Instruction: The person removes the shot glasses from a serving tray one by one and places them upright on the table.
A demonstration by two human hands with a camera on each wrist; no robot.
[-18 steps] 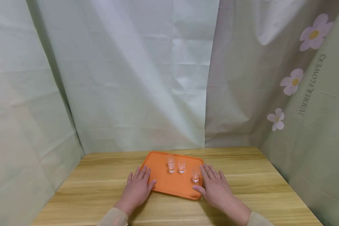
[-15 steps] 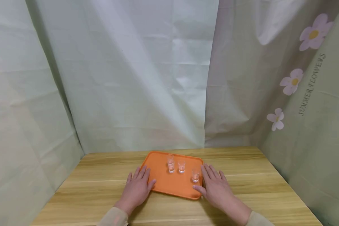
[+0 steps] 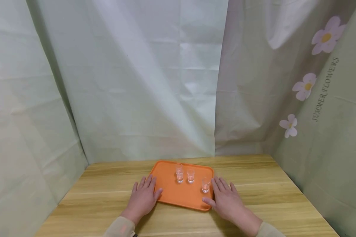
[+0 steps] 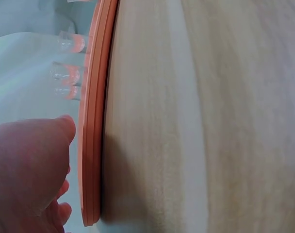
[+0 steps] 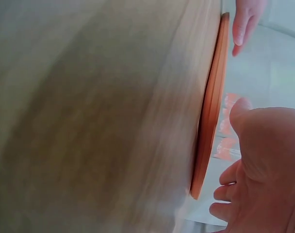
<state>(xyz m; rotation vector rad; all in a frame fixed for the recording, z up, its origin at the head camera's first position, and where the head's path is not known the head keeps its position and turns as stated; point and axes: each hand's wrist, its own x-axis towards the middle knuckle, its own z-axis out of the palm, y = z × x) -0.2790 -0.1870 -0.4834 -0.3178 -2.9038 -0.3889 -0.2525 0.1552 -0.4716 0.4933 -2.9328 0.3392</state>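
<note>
An orange tray (image 3: 173,192) lies slightly turned on the wooden table, seen edge-on in both wrist views. Several small clear shot glasses stand upright on it. Two are close together, one behind the other, and another glass (image 3: 191,176) is beside them. A further glass (image 3: 205,185) stands near the right edge. My left hand (image 3: 142,198) is at the tray's left edge, fingers extended and thumb over the near left corner. At the right edge is my right hand (image 3: 227,201), fingers straight and thumb over the near right corner. Whether either hand touches the tray is hard to tell.
The wooden table (image 3: 106,184) extends to both sides of the tray. Pale green curtains (image 3: 142,98) hang behind and at the left, and one at the right bears printed flowers (image 3: 304,86).
The head view has shifted slightly. My left hand has drawn a little left relative to the tray, and the right fingertips a little back. Tray and glasses keep their arrangement.
</note>
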